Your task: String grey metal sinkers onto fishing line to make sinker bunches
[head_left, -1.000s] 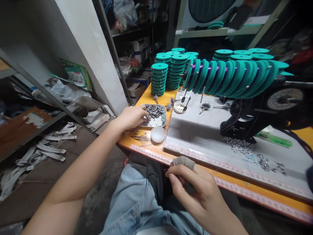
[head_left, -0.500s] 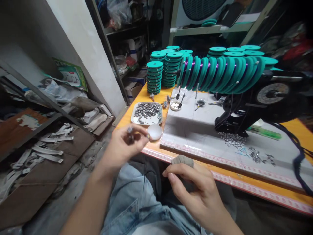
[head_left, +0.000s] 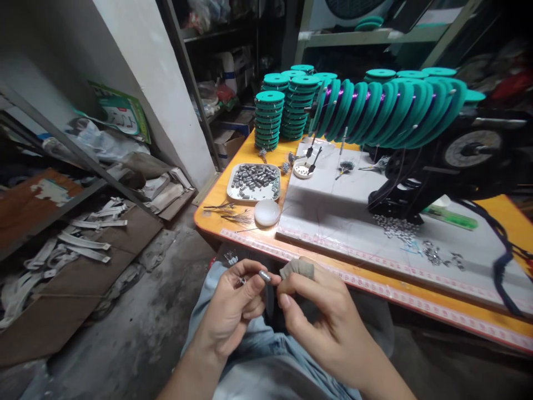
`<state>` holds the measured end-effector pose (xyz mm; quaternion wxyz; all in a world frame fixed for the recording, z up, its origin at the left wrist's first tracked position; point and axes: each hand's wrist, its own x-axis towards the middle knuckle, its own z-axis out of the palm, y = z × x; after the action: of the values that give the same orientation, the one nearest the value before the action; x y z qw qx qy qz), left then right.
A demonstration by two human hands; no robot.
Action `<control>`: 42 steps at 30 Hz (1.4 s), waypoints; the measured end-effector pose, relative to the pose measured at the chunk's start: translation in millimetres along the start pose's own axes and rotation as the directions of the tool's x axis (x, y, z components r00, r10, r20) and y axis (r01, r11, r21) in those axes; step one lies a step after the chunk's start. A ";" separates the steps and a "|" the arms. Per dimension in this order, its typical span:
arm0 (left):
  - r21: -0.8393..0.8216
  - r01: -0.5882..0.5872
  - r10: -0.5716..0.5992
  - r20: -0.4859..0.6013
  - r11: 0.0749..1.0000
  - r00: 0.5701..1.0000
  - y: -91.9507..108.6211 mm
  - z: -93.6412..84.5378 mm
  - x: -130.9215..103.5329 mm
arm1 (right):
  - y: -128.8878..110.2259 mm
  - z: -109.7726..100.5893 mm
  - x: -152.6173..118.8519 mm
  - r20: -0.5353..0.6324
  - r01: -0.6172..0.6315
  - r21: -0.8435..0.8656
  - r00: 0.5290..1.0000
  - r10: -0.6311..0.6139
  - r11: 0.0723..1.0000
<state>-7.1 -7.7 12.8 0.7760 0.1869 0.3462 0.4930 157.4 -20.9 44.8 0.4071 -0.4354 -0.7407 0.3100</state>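
Observation:
Between the thumb and fingers of my left hand (head_left: 237,305) is a small silver metal cylinder (head_left: 265,275), held above my lap. My right hand (head_left: 322,311) is beside it, thumb and index finger pinched close to the cylinder's right end; what they hold, if anything, is too small to make out. A grey cloth band (head_left: 297,269) wraps one of its fingers. Past my hands, on the orange table (head_left: 212,218), a white tray (head_left: 233,194) holds many similar cylinders. A round whitish dish (head_left: 267,213) sits in front of the tray, beside thin wire bundles (head_left: 233,215).
Stacked green spools (head_left: 270,119) stand at the back. A black machine (head_left: 416,166) with a row of green spools (head_left: 387,114) rises from a grey board (head_left: 333,222) on the right. Small metal parts (head_left: 395,229) lie near its base. A shelf (head_left: 125,194) is at left.
My left hand has moved from beside the round dish down and right to my right hand, and the cylinder now shows in its fingers. The wire bundles are uncovered. The view has shifted slightly.

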 end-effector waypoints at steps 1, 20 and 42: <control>-0.005 -0.001 0.001 -0.002 1.000 1.000 -0.7 -0.4 -0.3 | -0.2 0.2 -0.3 0.006 -0.002 0.012 1.000 0.002 1.000; 0.128 -0.137 0.130 0.061 0.982 0.990 -2.1 1.5 -6.1 | -1.2 -0.4 -0.9 0.062 -0.068 0.061 0.996 0.064 0.996; 0.153 -0.200 0.202 0.001 0.968 0.979 -3.9 7.6 -8.4 | 11.3 12.9 -8.7 -0.191 0.251 -0.394 0.919 -0.345 0.884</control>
<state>-1.4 -16.6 18.6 0.7029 0.2762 0.3676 0.5427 153.1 -25.2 26.6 0.4549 -0.4189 -0.7847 0.0430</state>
